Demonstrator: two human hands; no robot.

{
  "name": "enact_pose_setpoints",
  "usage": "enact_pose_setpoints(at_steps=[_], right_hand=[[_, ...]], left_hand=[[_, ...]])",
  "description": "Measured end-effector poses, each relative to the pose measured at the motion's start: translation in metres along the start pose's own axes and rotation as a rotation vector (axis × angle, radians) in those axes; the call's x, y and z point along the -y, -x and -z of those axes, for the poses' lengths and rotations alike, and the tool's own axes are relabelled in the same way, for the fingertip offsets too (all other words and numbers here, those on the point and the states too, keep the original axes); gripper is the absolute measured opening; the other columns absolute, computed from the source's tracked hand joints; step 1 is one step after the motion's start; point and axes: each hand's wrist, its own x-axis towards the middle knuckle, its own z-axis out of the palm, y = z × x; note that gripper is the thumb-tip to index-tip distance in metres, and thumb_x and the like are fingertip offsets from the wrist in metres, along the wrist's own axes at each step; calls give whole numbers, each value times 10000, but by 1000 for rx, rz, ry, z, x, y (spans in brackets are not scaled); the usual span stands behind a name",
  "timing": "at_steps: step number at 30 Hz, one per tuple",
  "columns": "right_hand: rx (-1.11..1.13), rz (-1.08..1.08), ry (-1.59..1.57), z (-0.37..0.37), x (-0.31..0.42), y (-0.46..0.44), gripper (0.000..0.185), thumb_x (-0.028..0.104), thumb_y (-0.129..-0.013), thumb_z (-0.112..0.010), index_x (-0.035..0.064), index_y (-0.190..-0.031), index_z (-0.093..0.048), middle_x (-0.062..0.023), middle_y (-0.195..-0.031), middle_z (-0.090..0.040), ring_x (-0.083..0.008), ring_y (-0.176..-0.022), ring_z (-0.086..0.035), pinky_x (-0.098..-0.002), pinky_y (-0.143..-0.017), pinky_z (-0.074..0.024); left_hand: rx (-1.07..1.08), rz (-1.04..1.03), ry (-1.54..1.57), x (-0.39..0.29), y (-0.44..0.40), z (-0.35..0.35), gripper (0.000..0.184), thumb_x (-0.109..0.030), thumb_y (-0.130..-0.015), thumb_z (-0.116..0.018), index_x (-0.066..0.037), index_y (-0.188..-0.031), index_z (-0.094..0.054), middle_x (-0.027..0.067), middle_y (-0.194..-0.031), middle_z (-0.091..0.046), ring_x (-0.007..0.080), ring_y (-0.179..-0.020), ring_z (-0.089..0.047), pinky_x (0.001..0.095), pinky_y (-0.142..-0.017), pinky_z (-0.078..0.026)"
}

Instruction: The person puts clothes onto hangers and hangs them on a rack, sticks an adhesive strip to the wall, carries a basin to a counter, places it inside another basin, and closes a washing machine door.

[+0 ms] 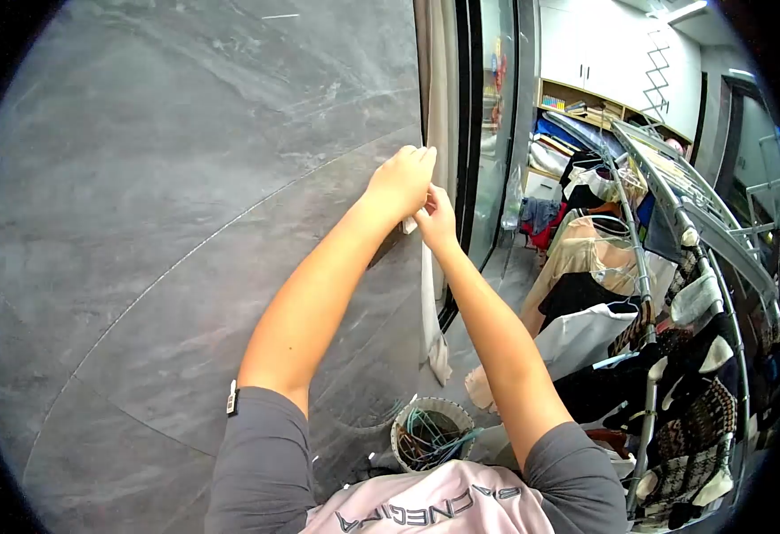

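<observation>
A beige curtain point(441, 84) hangs beside the dark door frame, and its lower length shows again below my hands as a narrow pale strip. My left hand point(402, 181) is closed at the curtain's edge, knuckles up and fingers bent. Just below and to the right, my right hand point(437, 218) is closed too, its thumb and fingers pinched against the curtain beside the left hand. A small pale bit of cloth pokes out beneath the left hand. The fingertips are partly hidden.
A grey marbled wall point(185, 160) fills the left. To the right stand a glass door point(495, 125) and a metal drying rack point(644, 267) hung with clothes and socks. A bin of hangers point(401, 438) stands below. White cabinets point(604, 49) are at the back.
</observation>
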Motion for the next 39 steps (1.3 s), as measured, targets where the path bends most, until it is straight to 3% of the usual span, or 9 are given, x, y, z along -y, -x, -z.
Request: enact_pose_setpoints(at_steps=[7, 10, 18, 20, 23, 28, 30, 34, 39], right_hand=[[14, 8, 197, 3, -14, 13, 460, 78, -718, -680, 15, -1143, -516, -126, -1011, -554, -227, -918, -569, -327, -809, -472], [4, 181, 458, 5, -10, 24, 443, 117, -705, -668, 33, -1116, -529, -134, -1001, -559, -302, -982, -498, -382, -885, -384], [-67, 51, 348, -1, -37, 49, 449, 179, -722, -666, 36, -1114, -499, -141, -1143, -469, -304, -1054, -431, -389, -918, -344], [-17, -3, 398, 1, -39, 58, 546, 209, -729, -669, 32, -1194, -446, -165, -1189, -441, -323, -1122, -399, -396, -963, -321], [-62, -54, 383, 3, -38, 75, 732, 250, -751, -663, -12, -1327, -295, -223, -1302, -337, -362, -1228, -317, -417, -1048, -239], [-279, -226, -80, 11, 15, 124, 533, 149, -865, -553, 22, -1327, -318, -133, -1327, -355, -256, -1224, -360, -359, -1007, -314], [-275, -303, -176, 20, 40, 158, 485, 129, -875, -533, 18, -1307, -342, -111, -1298, -401, -224, -1175, -399, -342, -985, -335], [-311, -466, -235, 28, 69, 235, 443, 160, -886, -523, 21, -1279, -375, -98, -1242, -440, -186, -1079, -437, -312, -937, -364], [-343, -555, -124, 16, 86, 295, 422, 210, -891, -526, 13, -1246, -409, -126, -1232, -451, -182, -1024, -475, -298, -883, -401]], left_hand=[[154, 78, -89, -2, 11, -5, 453, -73, -776, -519, 19, -1215, -455, 171, -1152, -549, 296, -1073, -514, 392, -970, -391], [-44, -5, -154, -5, 16, -20, 495, -74, -754, -543, 32, -1226, -441, 164, -1052, -581, 296, -1041, -525, 422, -1043, -303], [111, 42, -244, -15, 23, -35, 289, -111, -682, -629, -6, -908, -482, 126, -907, -595, 283, -952, -528, 441, -1064, -255], [244, 78, -236, -22, 24, -28, 392, -103, -701, -603, 30, -1047, -475, 146, -999, -583, 293, -999, -514, 447, -1071, -236], [21, 81, -135, -27, 37, -29, 592, -55, -740, -515, 44, -1297, -339, 216, -1257, -454, 342, -1237, -365, 456, -1081, -209], [-297, 154, 499, -71, 91, -13, 496, -83, -802, -529, -7, -1273, -395, 194, -1264, -454, 351, -1247, -357, 432, -1073, -219], [-286, 200, 735, -98, 137, -17, 477, -18, -808, -507, -5, -1274, -409, 163, -1297, -449, 277, -1239, -400, 340, -1038, -277], [-95, 430, 1116, -162, 240, -48, 464, -49, -864, -484, 15, -1304, -353, 142, -1316, -437, 240, -1243, -393, 343, -1046, -274], [-80, 900, 1567, -203, 317, -56, 450, -301, -954, -416, 20, -1270, -399, 135, -1262, -468, 211, -1180, -439, 316, -993, -337]])
